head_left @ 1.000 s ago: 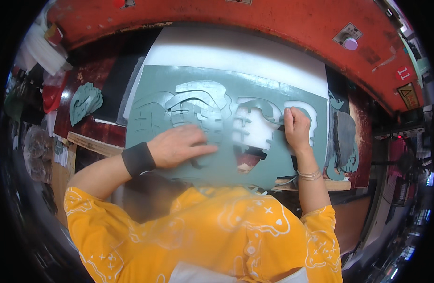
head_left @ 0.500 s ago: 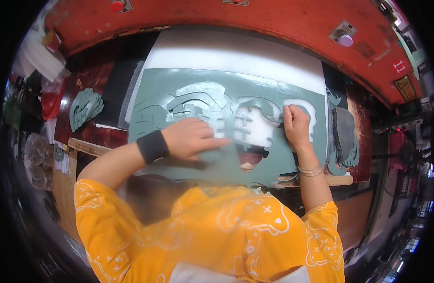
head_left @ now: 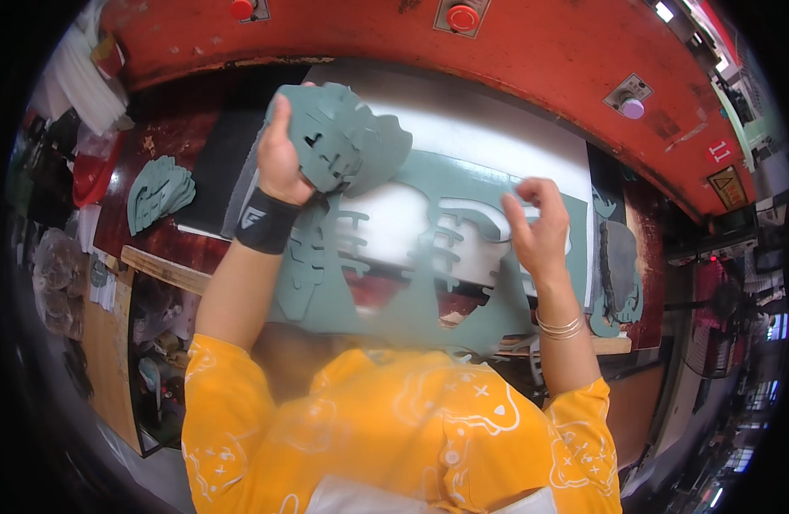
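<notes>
My left hand (head_left: 279, 163) is raised over the left part of the table, closed on a thick bundle of grey-green cut-out pieces (head_left: 347, 141) with notched edges. Below lies a large grey-green sheet (head_left: 506, 180) with curved, toothed openings through it. White backing shows through several openings, dark red through their lower ends. Above the sheet's right side, my right hand (head_left: 542, 227) has its thumb and bent fingers apart, with nothing visible between them. More cut pieces (head_left: 304, 270) lie on the sheet below my left wrist.
A red machine beam (head_left: 531, 51) with buttons spans the far side. A stack of green pieces (head_left: 159, 195) lies at the left of the dark red table (head_left: 202, 250). At the right sit a grey pad (head_left: 619, 257) and green offcuts (head_left: 607, 321). A fan (head_left: 724, 317) stands farther right.
My left hand has taken up the bundle of pieces and lifted it to the upper left, leaving a larger opening bare. My right hand has loosened its fingers from the sheet's right side.
</notes>
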`<state>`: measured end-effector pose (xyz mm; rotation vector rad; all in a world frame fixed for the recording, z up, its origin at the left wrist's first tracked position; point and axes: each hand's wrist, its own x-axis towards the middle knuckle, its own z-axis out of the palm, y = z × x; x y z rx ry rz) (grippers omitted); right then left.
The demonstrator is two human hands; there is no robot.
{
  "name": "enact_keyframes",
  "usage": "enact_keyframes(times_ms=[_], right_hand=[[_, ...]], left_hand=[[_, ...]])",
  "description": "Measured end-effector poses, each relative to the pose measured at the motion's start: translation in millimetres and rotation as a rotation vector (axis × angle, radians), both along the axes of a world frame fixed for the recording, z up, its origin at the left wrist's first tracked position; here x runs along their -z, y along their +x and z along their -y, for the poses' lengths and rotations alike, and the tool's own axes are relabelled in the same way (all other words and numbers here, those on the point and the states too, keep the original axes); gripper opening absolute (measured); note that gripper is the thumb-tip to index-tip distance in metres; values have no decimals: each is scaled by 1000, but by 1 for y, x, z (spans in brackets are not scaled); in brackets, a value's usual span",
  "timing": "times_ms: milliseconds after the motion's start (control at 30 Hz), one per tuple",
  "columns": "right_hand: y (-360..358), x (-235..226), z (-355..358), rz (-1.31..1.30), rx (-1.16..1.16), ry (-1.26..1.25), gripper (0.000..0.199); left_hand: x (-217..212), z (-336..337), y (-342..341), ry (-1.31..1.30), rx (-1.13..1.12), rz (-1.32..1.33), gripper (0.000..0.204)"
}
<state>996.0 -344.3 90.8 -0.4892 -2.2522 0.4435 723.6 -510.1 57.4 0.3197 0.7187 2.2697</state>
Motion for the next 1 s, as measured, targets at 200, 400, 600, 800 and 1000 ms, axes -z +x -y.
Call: enact_keyframes(times_ms=[200, 400, 600, 800, 1000], right_hand=[[-87, -11, 59, 238, -140, 49, 45], [-101, 3, 52, 105, -142, 96, 28], [-98, 19, 31, -20, -194, 186, 29], [-64, 58, 35, 276, -173, 70, 26], [-53, 75, 28, 325, -178, -3, 25]], left_hand=[[-1, -12, 63, -149, 157, -319, 52], [-8, -9, 60, -206, 102, -563, 49], [-13, -28, 36, -189, 129, -327, 44], [-42, -18, -80, -145, -274, -149, 45], [-95, 33, -129, 36, -357, -684, 43]])
